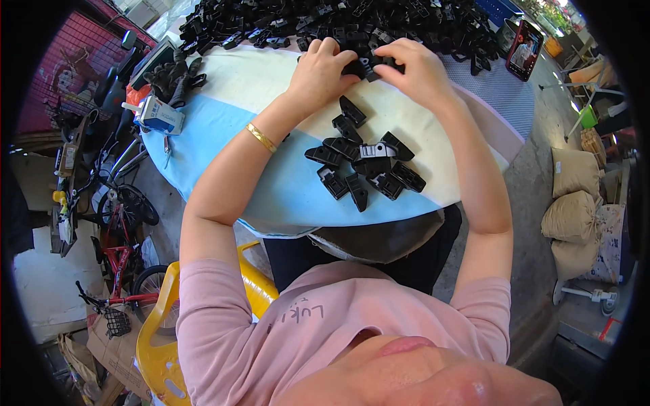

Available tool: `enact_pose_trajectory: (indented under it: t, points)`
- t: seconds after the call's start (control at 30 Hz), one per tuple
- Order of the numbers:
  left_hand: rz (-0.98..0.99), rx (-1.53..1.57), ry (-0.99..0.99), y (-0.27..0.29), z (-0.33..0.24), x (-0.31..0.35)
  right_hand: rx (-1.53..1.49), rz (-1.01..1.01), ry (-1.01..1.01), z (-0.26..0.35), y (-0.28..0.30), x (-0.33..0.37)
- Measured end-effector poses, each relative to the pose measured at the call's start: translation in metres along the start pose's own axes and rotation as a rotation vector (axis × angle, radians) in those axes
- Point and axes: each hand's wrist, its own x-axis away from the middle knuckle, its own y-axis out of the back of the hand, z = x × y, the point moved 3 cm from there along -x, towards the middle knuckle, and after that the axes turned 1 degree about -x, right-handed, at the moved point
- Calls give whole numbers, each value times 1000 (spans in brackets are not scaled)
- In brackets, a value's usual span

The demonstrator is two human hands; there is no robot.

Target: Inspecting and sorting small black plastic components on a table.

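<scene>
Bright daylight fills the scene, strongest at the upper right, where the ground looks washed out. The table is evenly lit, with only soft shadows under the hands. The fisheye lens bends the edges, the corners are black, and the bottom is blurred.

Bare cloth open at left of centre; parts crowd the top and middle.
Black clip heap blocks the frame's top edge, small clip cluster sits mid-frame, gloves and small box occupy upper left; cloth-covered table between them is passable.
</scene>
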Motion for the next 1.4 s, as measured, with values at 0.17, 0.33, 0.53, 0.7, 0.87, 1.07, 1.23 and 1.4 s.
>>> enact_pose_trajectory:
  t: [0.17, 0.33, 0.53, 0.7, 0.87, 1.07, 1.23, 1.4]
  points:
    - [-44, 67, 19, 2, -3, 0, 152, 9, 67, 16, -12, 5]
    - [-142, 62, -128, 6, -6, 3, 68, 87, -85, 19, -21, 10]
    - [-131, 246, -22, 14, -4, 1, -288, 16, -244, 14, -17, 7]
    - [-153, 274, 225, 20, 10, 0, -238, -248, -180, 20, -2, 4]
    - [-10, 1587, 656, 19, -17, 8, -269, -377, 90, 42, 1, 3]
    - [-64, 1548, 604, 28, -14, 9, -397, -325, -44, 41, 2, 3]
    - [-56, 1178, 446, 30, -9, 9, -664, -256, -154, 36, -6, 6]
    - [-64, 1106, 459, 32, -11, 10, -567, -269, 32, 39, 4, 2]
